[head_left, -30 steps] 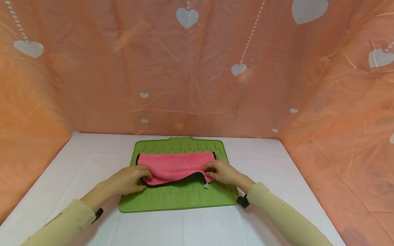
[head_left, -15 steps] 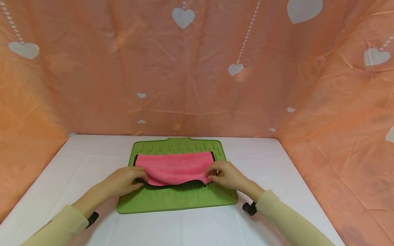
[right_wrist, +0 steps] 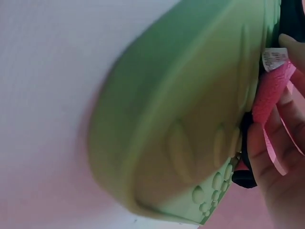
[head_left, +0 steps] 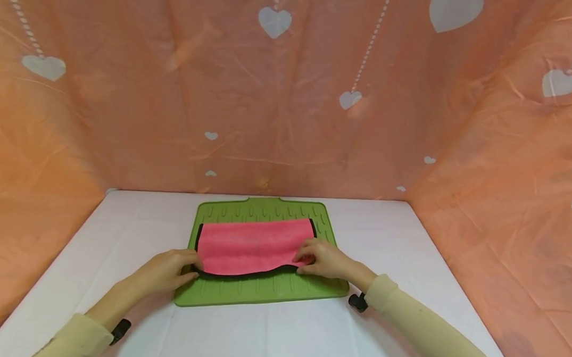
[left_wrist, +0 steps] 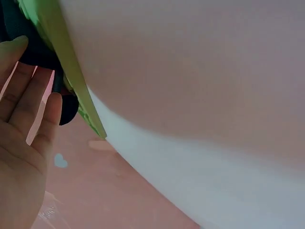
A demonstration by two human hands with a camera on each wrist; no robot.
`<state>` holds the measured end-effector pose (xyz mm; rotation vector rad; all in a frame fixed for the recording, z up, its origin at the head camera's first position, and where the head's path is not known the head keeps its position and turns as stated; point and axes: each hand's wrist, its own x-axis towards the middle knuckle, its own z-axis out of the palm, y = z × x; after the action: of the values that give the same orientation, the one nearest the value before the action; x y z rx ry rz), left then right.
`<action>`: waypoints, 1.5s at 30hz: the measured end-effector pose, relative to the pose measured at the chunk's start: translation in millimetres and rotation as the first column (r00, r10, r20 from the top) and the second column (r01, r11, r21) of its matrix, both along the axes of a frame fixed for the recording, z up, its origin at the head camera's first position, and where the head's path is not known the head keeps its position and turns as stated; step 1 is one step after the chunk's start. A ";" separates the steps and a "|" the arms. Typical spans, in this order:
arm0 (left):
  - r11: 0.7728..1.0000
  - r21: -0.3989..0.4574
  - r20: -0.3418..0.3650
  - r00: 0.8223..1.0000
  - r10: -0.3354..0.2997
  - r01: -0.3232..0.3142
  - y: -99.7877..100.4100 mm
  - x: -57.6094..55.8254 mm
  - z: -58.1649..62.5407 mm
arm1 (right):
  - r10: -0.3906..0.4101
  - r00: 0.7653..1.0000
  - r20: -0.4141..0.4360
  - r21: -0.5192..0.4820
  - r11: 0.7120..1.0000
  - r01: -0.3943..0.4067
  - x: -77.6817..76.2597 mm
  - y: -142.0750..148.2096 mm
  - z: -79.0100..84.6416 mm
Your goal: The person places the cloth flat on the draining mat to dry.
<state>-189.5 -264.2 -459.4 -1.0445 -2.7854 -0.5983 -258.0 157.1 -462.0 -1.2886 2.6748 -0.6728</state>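
Pink cloth [head_left: 255, 246], black-edged, is spread over a green mat [head_left: 262, 292], between the left hand [head_left: 170, 269] and the right hand [head_left: 328, 259]. Its near edge is gripped at either end, between the thumb and fingers of each hand. A white tag [right_wrist: 275, 59] is seen just beside the right hand's thumb. The mat is carried by a white-covered bench [head_left: 254, 334] beneath the hands; beyond them, heart-printed orange sheeting [head_left: 263, 99] is hung.

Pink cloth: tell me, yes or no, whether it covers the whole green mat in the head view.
No, the green mat shows beyond the near and far edges of the pink cloth.
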 end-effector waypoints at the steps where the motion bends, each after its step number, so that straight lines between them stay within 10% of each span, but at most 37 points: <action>1: 1.000 0.005 0.004 1.000 0.003 -0.003 -0.1 0.6 -0.6 | 0.005 1.000 -0.012 0.004 1.000 -0.005 -0.3 0.2 -0.7; 24: 0.998 0.063 -0.013 1.000 -0.003 0.004 -0.4 12.2 1.1 | 0.102 0.993 0.064 -0.032 0.994 -0.100 7.7 15.8 13.3; 35: 0.966 0.227 0.062 0.992 0.114 -0.125 -1.8 11.7 -3.8 | -0.201 0.976 0.087 -0.192 0.958 0.214 9.9 31.7 5.2; 45: 0.961 0.087 0.195 0.950 0.242 -0.263 2.2 7.9 -3.1 | -0.274 0.949 0.153 -0.062 0.956 0.286 9.8 36.3 2.5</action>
<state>-181.6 -261.9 -462.6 -0.6243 -2.9331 -0.8410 -248.1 193.4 -459.5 -0.8418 2.7605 -0.8818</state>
